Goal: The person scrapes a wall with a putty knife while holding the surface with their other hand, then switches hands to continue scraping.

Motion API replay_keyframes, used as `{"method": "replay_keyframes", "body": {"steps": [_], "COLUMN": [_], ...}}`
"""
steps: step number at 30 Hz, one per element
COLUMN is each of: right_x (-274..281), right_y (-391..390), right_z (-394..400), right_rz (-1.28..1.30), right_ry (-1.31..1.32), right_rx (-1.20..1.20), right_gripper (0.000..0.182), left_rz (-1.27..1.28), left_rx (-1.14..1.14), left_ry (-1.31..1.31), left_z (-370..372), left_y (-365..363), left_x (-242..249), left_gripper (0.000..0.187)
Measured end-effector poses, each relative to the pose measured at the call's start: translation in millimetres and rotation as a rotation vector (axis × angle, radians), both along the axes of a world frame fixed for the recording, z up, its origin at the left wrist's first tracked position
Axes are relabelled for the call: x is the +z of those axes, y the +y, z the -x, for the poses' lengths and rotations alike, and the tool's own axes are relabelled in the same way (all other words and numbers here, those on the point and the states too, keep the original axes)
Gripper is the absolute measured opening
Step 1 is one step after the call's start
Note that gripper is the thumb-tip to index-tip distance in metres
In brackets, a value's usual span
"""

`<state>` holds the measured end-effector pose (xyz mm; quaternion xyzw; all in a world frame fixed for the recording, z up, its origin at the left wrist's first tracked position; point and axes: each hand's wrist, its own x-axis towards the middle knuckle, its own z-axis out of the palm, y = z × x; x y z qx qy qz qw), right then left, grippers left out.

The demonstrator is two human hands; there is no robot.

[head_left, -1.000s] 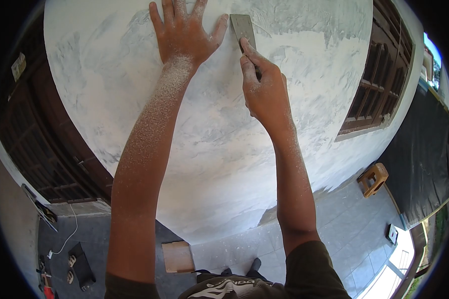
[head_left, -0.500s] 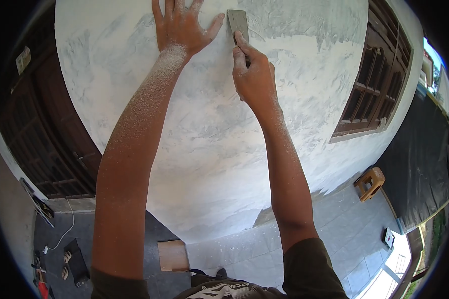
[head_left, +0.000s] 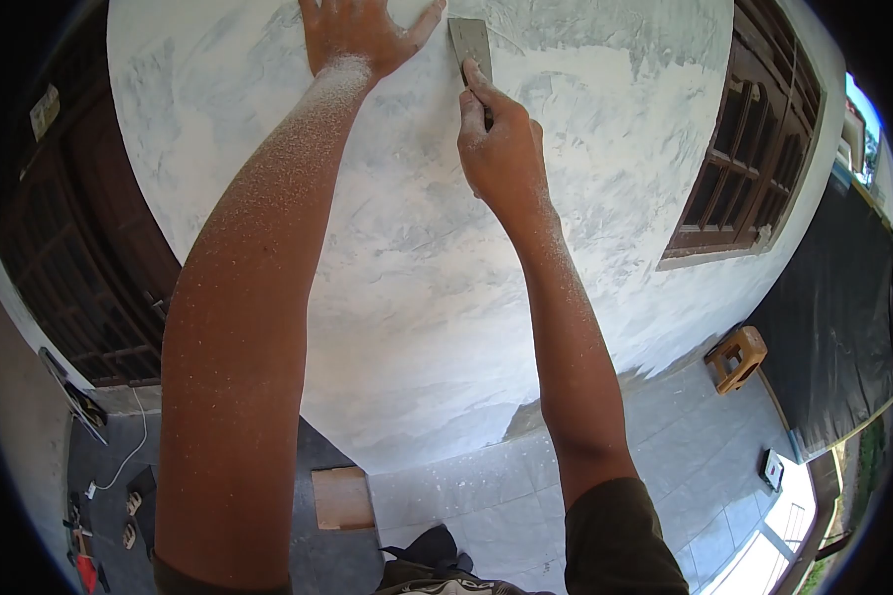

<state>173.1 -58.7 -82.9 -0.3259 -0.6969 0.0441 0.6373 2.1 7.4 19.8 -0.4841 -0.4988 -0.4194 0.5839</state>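
Note:
High on the white-and-grey plastered wall (head_left: 417,258), my right hand (head_left: 504,139) grips a putty knife (head_left: 469,42) by its handle. The flat metal blade points upward and lies at the wall surface. To its left, my left hand (head_left: 367,35) is spread against the wall with the thumb stretched toward the blade. The upper frame edge cuts off its fingertips. Pale dust covers my left wrist and forearm and speckles my right hand. Most of the knife's handle is hidden in my right fist.
Dark wooden doors (head_left: 79,248) stand left of the wall, a brown window (head_left: 749,149) right. A wooden-looking stool (head_left: 737,359) is on the tiled floor (head_left: 665,446) by a black sheet (head_left: 829,327). A brown board (head_left: 342,499), white cable (head_left: 129,456) and sandals (head_left: 132,506) lie below.
My left hand has slid slightly upward, so more of its fingers leave the frame. The putty knife and right hand have shifted very slightly left.

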Motion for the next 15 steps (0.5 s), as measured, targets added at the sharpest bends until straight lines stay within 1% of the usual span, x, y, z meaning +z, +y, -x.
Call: {"method": "replay_keyframes", "body": {"steps": [4, 6, 10, 12, 15], "right_x": [6.9, 19.5, 5.7, 0.1, 19.7], "right_y": [5.9, 6.8, 6.0, 5.1, 7.4], "right_z": [0.6, -0.4, -1.1, 1.8, 1.7], "right_rz": [0.003, 0.066, 0.015, -0.035, 0.009], "right_ry": [-0.001, -0.014, -0.033, 0.010, -0.008], "right_rx": [0.010, 0.042, 0.017, 0.007, 0.042], "right_gripper": [0.037, 0.037, 0.037, 0.037, 0.037], "left_rz": [0.005, -0.006, -0.044, -0.032, -0.028], "left_rx": [-0.012, -0.002, -0.007, -0.005, 0.033], "left_ry": [-0.016, -0.013, 0.015, 0.002, -0.006], "left_z": [0.3, 0.7, 4.4, 3.3, 2.4], "left_y": [0.7, 1.7, 7.2, 4.9, 5.0], "left_x": [-0.8, -0.1, -0.5, -0.9, -1.1], "left_gripper": [0.089, 0.090, 0.090, 0.090, 0.089]}}
